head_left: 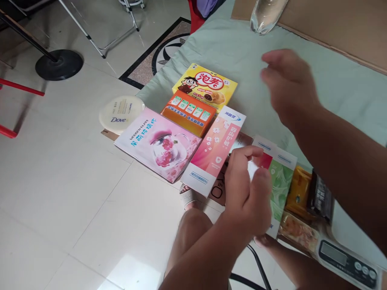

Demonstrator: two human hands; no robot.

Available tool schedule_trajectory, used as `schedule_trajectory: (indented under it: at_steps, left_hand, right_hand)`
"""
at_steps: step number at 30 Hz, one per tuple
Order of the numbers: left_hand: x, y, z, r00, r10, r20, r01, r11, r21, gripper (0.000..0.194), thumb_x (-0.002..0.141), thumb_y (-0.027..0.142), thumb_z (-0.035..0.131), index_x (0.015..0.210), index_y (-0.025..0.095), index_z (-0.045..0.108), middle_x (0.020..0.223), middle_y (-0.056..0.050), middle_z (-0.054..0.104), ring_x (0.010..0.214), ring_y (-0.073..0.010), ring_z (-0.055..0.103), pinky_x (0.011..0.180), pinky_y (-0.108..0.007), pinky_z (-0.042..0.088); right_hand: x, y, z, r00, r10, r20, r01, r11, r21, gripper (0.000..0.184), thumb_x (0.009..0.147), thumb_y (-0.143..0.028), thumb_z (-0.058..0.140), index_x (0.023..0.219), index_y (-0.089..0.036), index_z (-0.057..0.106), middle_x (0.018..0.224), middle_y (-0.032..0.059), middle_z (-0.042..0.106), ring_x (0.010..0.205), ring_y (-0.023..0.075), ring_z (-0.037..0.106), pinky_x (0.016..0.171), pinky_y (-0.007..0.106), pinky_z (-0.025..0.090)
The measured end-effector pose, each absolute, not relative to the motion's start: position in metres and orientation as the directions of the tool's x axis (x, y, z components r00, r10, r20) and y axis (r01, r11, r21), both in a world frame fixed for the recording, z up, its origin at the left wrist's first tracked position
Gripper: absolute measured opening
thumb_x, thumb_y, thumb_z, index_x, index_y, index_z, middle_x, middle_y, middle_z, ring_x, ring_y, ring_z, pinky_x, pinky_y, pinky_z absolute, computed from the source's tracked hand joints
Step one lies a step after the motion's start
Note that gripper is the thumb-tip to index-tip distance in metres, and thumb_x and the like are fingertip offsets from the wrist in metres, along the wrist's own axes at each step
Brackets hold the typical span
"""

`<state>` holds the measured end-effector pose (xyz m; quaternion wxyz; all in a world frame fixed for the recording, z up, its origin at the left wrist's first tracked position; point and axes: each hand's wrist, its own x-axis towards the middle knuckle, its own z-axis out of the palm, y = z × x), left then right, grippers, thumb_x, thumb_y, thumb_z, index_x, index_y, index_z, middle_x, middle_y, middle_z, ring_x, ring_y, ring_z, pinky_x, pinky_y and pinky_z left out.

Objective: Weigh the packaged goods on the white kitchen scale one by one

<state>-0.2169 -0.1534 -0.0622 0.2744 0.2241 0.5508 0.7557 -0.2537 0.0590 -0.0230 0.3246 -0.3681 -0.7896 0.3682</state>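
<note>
The left hand (246, 193) curls above a row of packages, thumb and forefinger slightly apart; whether it grips anything, I cannot tell. Just beside it in view are a slim pink-and-white box (213, 151) and, partly hidden behind the fingers, a green-and-white box (282, 185). The right hand (290, 86), half-curled (and blurred, so its grip is unclear too), hangs over the pale green cloth (242, 68), well apart from the left. A yellow box (208, 86), an orange box (187, 123) and a pink cup box (160, 145) lie near a round Dove tub (121, 114).
</note>
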Motion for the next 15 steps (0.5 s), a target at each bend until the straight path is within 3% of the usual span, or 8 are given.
schedule_trajectory:
  at_steps: [2,3,5,7,11,15]
  left_hand:
    - [-0.220,-0.151,-0.065,-0.731,0.679,0.072,-0.148,-0.260,0.954,0.042,0.108,0.061,0.041,0.118,0.026,0.062,0.113,-0.007,0.068,0.110,-0.0258,0.064,0.096,-0.046,0.054]
    - [-0.222,-0.151,-0.065,-0.721,0.689,0.074,-0.150,-0.260,0.954,0.038,0.108,0.058,0.042,0.117,0.026,0.062,0.112,-0.007,0.068,0.108,-0.0251,0.065,0.093,-0.044,0.054]
    - [-0.223,-0.149,-0.064,-0.719,0.689,0.090,-0.143,-0.273,0.951,0.030,0.108,0.050,0.046,0.112,0.027,0.064,0.108,-0.006,0.069,0.104,-0.0234,0.065,0.090,-0.042,0.054]
    - [-0.219,-0.148,-0.058,-0.748,0.640,0.174,-0.076,-0.344,0.936,0.024,0.105,0.043,0.050,0.102,0.027,0.067,0.099,-0.004,0.069,0.097,-0.0217,0.065,0.086,-0.040,0.052]
    - [-0.189,-0.145,-0.043,-0.739,0.550,0.388,0.065,-0.516,0.854,0.029,0.101,0.044,0.053,0.081,0.027,0.067,0.073,-0.002,0.057,0.072,-0.0206,0.055,0.067,-0.039,0.044]
    - [-0.141,-0.143,-0.043,-0.536,0.669,0.515,0.125,-0.540,0.832,0.034,0.102,0.044,0.050,0.078,0.025,0.066,0.066,-0.003,0.053,0.064,-0.0198,0.052,0.060,-0.038,0.039]
  right_hand:
    - [-0.201,0.028,-0.005,-0.526,0.778,0.343,0.164,0.489,-0.857,0.027,0.092,-0.019,0.061,0.102,-0.039,0.076,0.116,-0.0025,0.073,0.118,0.0228,0.069,0.109,0.047,0.052]
    - [-0.169,0.010,0.000,-0.502,0.780,0.373,0.106,0.483,-0.869,0.029,0.092,-0.022,0.058,0.102,-0.043,0.076,0.112,-0.0025,0.073,0.110,0.0244,0.071,0.102,0.050,0.054]
    - [-0.103,-0.023,0.000,-0.329,0.838,0.434,0.147,0.500,-0.854,0.021,0.090,-0.035,0.062,0.097,-0.048,0.078,0.092,0.0010,0.069,0.085,0.0288,0.069,0.084,0.056,0.053]
    - [-0.043,-0.048,-0.012,-0.167,0.895,0.413,0.221,0.442,-0.870,0.010,0.085,-0.048,0.068,0.086,-0.054,0.076,0.070,0.0012,0.057,0.062,0.0291,0.056,0.068,0.056,0.046]
    - [0.037,-0.059,-0.047,0.173,0.906,0.386,0.264,0.335,-0.905,0.017,0.080,-0.028,0.063,0.067,-0.037,0.071,0.057,0.0003,0.051,0.055,0.0230,0.051,0.065,0.046,0.039]
    - [0.087,-0.041,-0.066,0.228,0.853,0.469,0.315,0.391,-0.865,0.012,0.080,-0.026,0.060,0.072,-0.027,0.068,0.061,-0.0016,0.060,0.061,0.0181,0.057,0.065,0.037,0.044]
